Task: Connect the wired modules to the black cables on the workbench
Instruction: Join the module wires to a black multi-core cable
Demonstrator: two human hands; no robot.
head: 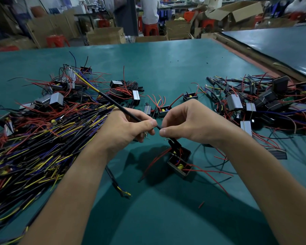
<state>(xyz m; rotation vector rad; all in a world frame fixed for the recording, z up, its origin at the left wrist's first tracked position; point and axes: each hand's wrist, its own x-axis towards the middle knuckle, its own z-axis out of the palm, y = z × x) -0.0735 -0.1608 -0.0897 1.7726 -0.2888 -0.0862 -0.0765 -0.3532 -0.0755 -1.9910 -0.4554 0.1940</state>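
Just above the near middle of the teal bench (166, 68), a thin black sheathed cable (113, 101) slants from upper left down to the hands, its far end baring yellow and blue cores. Below its near end a small open black box module (178, 167) sits tilted, a yellow part inside and red wires trailing; whether it touches the bench is unclear. A broad heap of black, yellow and blue cables (34, 147) fills the left side, and a tangle of wired black and grey modules (254, 103) lies to the right. The left hand (129, 128) pinches the cable between thumb and fingers; the right hand (189, 121), fingers curled, pinches its near end just beside.
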